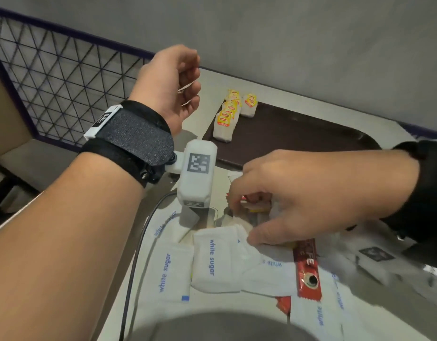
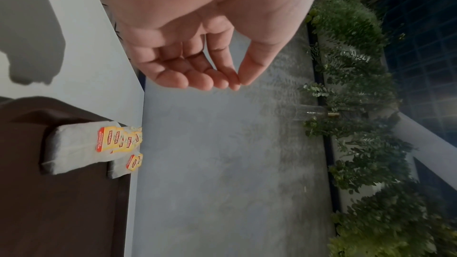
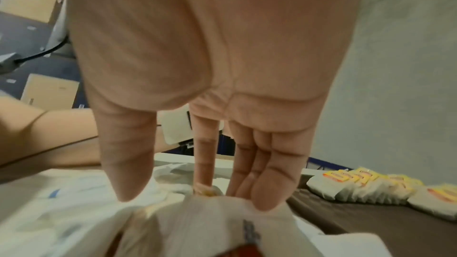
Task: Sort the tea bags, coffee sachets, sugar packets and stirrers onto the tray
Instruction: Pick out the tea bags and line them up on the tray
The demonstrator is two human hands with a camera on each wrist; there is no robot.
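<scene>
A dark brown tray (image 1: 298, 139) lies at the back of the white table, with several yellow-tagged tea bags (image 1: 226, 119) stacked at its left end. My left hand (image 1: 188, 87) hovers above and left of them, fingers loosely curled. The left wrist view shows that left hand (image 2: 237, 81) holding nothing, thumb tip against index tip. My right hand (image 1: 244, 222) reaches down into a loose pile of white sugar packets (image 1: 212, 259) and a red coffee sachet (image 1: 307, 267). Its fingertips (image 3: 267, 202) rest on a packet, and the index tip touches a yellow-tagged tea bag (image 3: 207, 192).
A wire mesh panel (image 1: 60, 77) stands at the left beyond the table edge, and a grey wall runs close behind the tray. A black cable (image 1: 136, 254) trails along the table's left side. Most of the tray's dark surface (image 3: 358, 220) is bare.
</scene>
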